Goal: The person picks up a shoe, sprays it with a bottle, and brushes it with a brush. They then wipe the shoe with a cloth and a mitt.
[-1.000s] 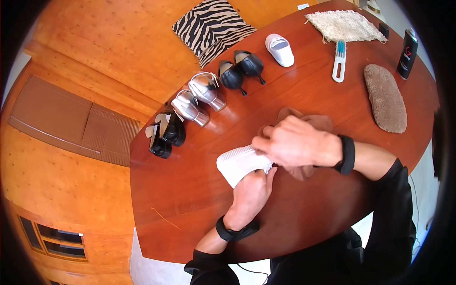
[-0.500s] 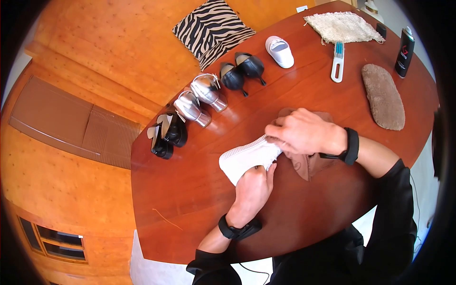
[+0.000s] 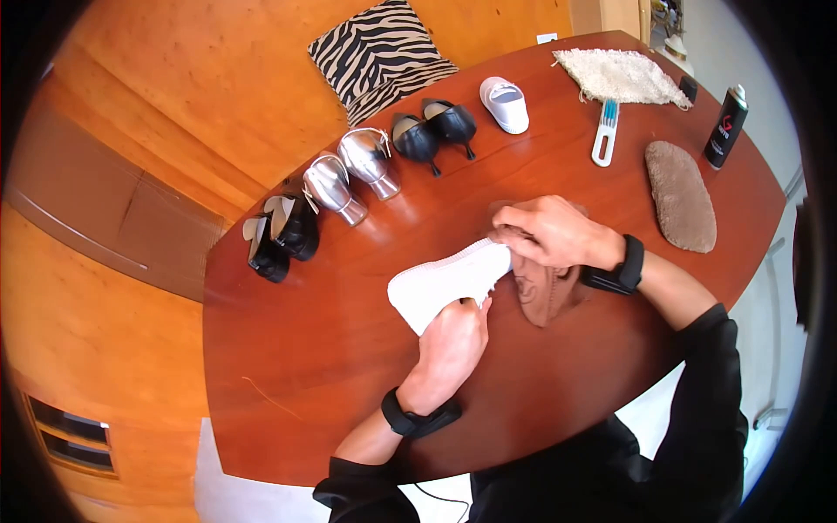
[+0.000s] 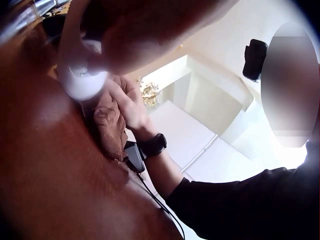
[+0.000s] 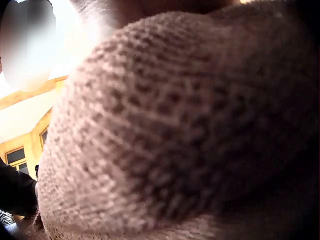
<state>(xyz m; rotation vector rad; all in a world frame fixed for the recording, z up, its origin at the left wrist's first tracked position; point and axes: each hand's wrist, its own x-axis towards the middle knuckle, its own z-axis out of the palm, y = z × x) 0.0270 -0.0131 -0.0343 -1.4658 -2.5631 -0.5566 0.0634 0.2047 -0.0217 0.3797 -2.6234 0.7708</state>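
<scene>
A white shoe (image 3: 440,283) lies on its side above the table in the head view, its sole edge facing away from me. My left hand (image 3: 452,342) grips it at the opening, fingers hidden inside. At the shoe's right end, my right hand (image 3: 558,231) bunches a brown cloth (image 3: 539,292) with curled fingers, and the rest of the cloth hangs below. In the left wrist view, the cloth (image 4: 110,125) sits against the rounded white end of the shoe (image 4: 85,85). Textured fabric of the cloth (image 5: 150,135) fills most of the right wrist view.
Along the far edge stand black shoes (image 3: 292,228), silver heels (image 3: 362,161), black heels (image 3: 449,122) and another white shoe (image 3: 504,105). To the right are a cream cloth (image 3: 619,77), a brush (image 3: 604,139), a brown fluffy pad (image 3: 680,196) and a black spray can (image 3: 725,131).
My right hand has moved the cloth from the shoe's middle to its right end, uncovering more of the white side. My left hand keeps its grip. The head view has shifted slightly.
</scene>
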